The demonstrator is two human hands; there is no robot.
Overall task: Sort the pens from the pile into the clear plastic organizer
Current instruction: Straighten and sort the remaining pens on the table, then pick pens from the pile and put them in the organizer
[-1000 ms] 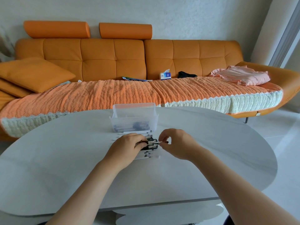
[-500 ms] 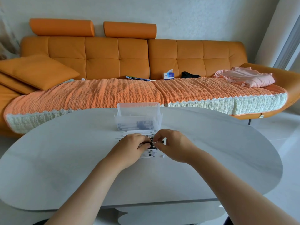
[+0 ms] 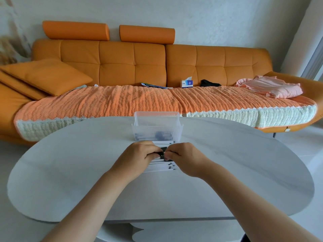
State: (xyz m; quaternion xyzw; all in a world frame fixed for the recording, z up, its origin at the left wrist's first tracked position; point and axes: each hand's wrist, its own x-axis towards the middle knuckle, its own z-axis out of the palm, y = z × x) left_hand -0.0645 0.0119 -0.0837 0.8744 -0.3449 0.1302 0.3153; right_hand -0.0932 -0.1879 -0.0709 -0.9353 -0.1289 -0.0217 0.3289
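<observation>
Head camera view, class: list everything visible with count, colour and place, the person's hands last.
table: one, pale grey, foreground
clear plastic organizer: one, clear, on the table's far middle, dark items inside
pens: count unclear, white with black ends, piled on the table before the organizer
sofa: one, orange, behind the table
headrests: two, orange, atop the sofa back
cushions: at least two, orange, sofa's left end
throw: one, orange with white edge, over the seat
papers: few, blue, on the seat
tissue box: one, white and blue, on the seat
black item: one, right of the tissue box
pink cloth: one, sofa's right end
left hand: one, grips pens on the pile
right hand: one, pinches pens' black ends
</observation>
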